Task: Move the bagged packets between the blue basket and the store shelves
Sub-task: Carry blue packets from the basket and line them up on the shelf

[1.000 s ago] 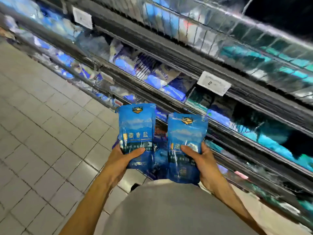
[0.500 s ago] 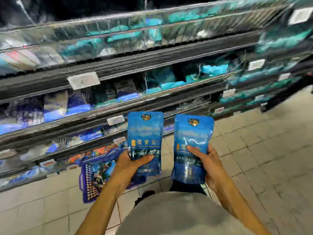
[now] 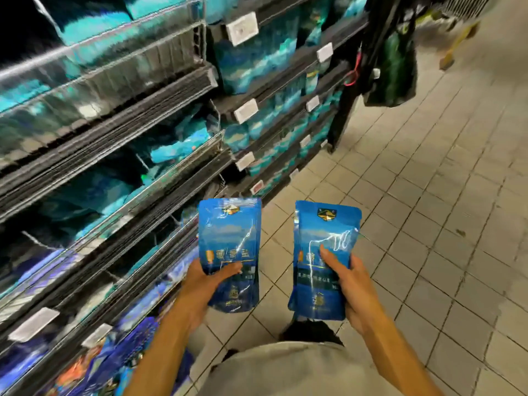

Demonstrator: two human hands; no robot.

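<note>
I hold two glossy blue packets upright in front of me, above the tiled floor. My left hand (image 3: pixel 201 290) grips the left packet (image 3: pixel 231 241) by its lower half, thumb across the front. My right hand (image 3: pixel 353 290) grips the right packet (image 3: pixel 324 241) the same way. Both packets stand close to the front edge of the store shelves (image 3: pixel 160 178), which run along my left and carry blue and teal bagged goods. The blue basket (image 3: pixel 137 358) shows only as a blurred blue patch at the lower left, near my left forearm.
White price tags (image 3: pixel 245 110) line the shelf rails. A dark shelf post (image 3: pixel 351 90) ends the rack, with a dark green bag (image 3: pixel 395 61) hanging beside it. Beige tiled floor (image 3: pixel 428 210) stretches to the right. A yellowish stand (image 3: pixel 457 44) sits far off at the upper right.
The view has swung rightward along the aisle: the shelves now sit on my left and the rack's end is in sight. Both hands keep the same hold on the packets; the basket slid to the lower left.
</note>
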